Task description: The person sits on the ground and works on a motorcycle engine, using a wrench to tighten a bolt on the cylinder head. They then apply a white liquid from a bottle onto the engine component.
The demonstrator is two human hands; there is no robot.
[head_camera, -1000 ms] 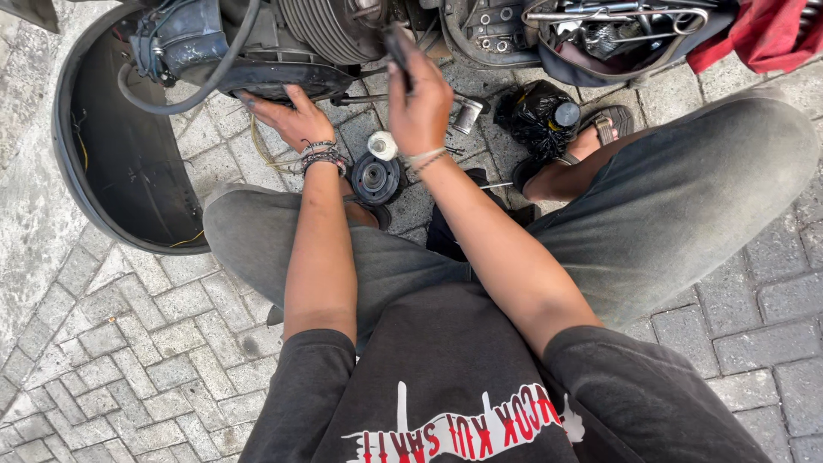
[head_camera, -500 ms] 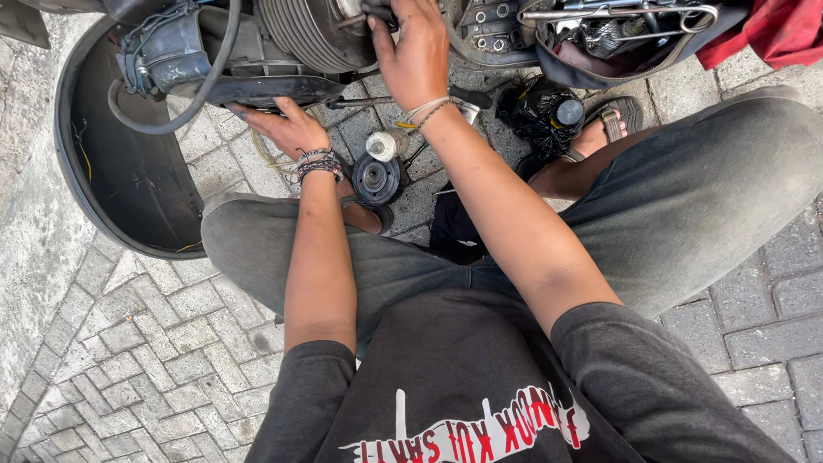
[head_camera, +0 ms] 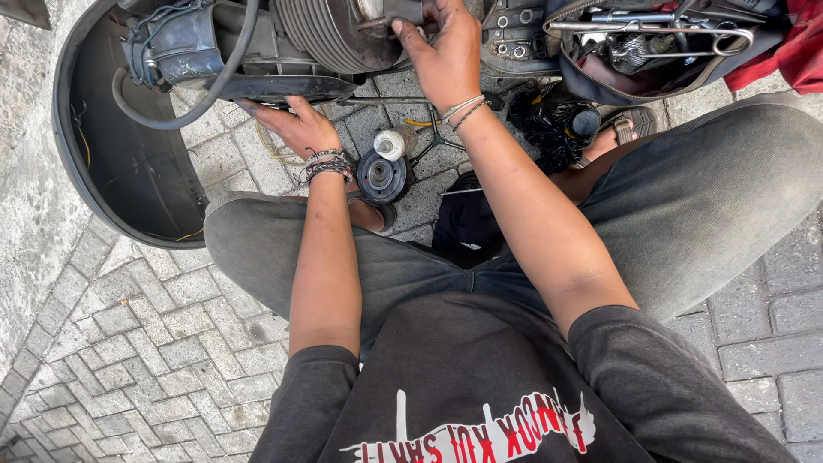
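While bracing w/ left hand (head_camera: 296, 129) flat under dark engine plate (head_camera: 287, 87), gripping black tool (head_camera: 403, 12) tight w/ right hand (head_camera: 446, 56) at finned cylinder (head_camera: 330, 34), top centre. Best keeping tool square, pressing steady, avoiding slipping onto loose pulley (head_camera: 381, 176) nearby.

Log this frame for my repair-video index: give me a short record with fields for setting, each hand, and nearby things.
Setting: person seated on paving, legs around an engine
Left hand: flat against the dark plate under the engine
Right hand: gripping a part at the finned cylinder's end; what it holds is hidden
Between the hands: round black part with a small white piece on the ground
Right side: open tool bag
Left side: curved black cover
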